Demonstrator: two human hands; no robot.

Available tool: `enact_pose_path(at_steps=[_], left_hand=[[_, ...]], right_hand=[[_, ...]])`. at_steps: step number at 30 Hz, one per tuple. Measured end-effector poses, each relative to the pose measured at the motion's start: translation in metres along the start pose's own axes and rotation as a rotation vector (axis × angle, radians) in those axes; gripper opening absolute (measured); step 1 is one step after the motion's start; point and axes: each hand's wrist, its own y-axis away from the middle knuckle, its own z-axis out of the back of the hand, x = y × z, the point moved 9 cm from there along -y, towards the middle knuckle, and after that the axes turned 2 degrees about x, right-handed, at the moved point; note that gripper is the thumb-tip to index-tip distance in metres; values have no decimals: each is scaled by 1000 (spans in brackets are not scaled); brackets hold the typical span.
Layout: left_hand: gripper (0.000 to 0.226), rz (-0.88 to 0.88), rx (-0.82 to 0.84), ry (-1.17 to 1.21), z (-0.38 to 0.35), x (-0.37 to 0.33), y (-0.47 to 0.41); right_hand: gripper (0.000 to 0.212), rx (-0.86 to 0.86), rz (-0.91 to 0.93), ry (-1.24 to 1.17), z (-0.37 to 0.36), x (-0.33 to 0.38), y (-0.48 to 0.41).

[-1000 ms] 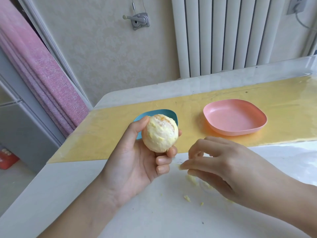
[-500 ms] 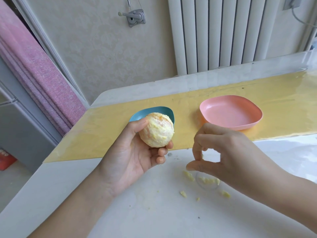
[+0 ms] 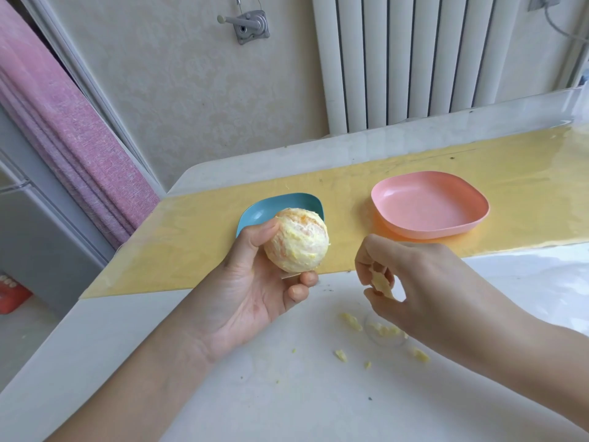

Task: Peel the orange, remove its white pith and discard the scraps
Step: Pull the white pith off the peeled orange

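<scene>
While my right hand (image 3: 424, 282) pinches a pith scrap (image 3: 381, 282) to discard, my left hand (image 3: 251, 291) grips the peeled orange (image 3: 298, 242) above the worktop (image 3: 287, 403), away from the crumbs (image 3: 350, 322).

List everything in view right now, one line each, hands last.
Orange: one, pale yellow, pith still on it, in left grip, in front of blue dish.
Pith scrap: one, pale yellow, in right grip.
Scraps: several, yellow, on table below right grip.
Blue dish: one, blue, on mat.
Pink dish: one, pink, on mat, right of blue dish.
Mat: one, yellow, across table.
Table: one, white.
Radiator: one, white, back wall.
Curtain: one, pink, far left.
Left grip: hand, holds orange.
Right grip: hand, pinches pith scrap.
</scene>
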Motion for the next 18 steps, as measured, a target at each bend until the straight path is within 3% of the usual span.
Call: enact_pose_path(at_steps=[4,8,13,18], left_hand=[[102,15,21,20,-2,2,0],[87,39,88,35,-9,2,1],[93,52,81,46,-8,4,2],[76,60,47,57,-6,5,2]], right_hand=[[46,-16,41,44,0,2,0],[50,-24,79,107,-3,3,1],[38,-33,95,158,-2,4,2],[32,-8,84,137,0,2,1]])
